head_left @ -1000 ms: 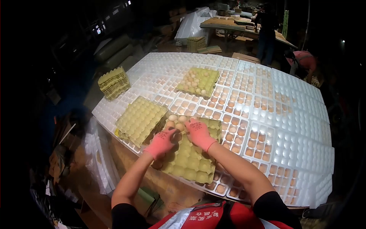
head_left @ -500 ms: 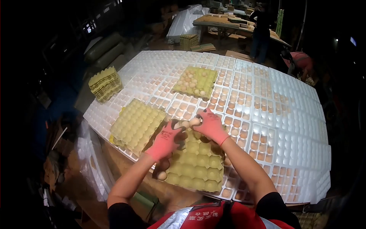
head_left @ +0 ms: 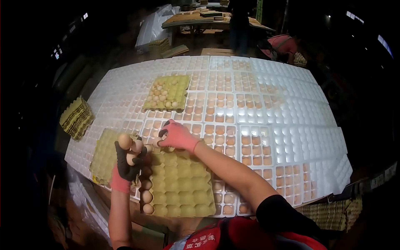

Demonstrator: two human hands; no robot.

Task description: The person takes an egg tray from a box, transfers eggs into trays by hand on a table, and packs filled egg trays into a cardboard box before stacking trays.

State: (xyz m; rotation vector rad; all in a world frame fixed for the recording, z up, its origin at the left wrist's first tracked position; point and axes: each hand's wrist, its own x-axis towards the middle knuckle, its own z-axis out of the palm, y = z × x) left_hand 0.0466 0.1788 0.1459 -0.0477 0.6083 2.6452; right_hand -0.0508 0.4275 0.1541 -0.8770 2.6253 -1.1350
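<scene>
My left hand (head_left: 125, 171), in a pink and black work glove, is turned palm up and cradles several eggs (head_left: 125, 141). At the far edge of a yellow-green pulp egg tray (head_left: 181, 185), my right hand (head_left: 178, 136) has its fingers curled around a pale egg (head_left: 156, 142). Loose eggs (head_left: 147, 196) sit along the left column of this tray, while most of its other cups hold nothing. Partly behind my left hand lies another pulp tray (head_left: 104, 154).
White plastic egg packs (head_left: 218, 135), many filled with eggs, cover the table. Farther back, a pulp tray (head_left: 183, 87) carries several eggs. Stacked trays (head_left: 78, 118) stand at the left edge. A person in a pink top (head_left: 283, 46) bends down beyond the table, near another standing person (head_left: 240, 25).
My left hand has come away from the tray, moved left and turned palm up with eggs in it. My right hand stays at the tray's far edge. The camera view has swung right.
</scene>
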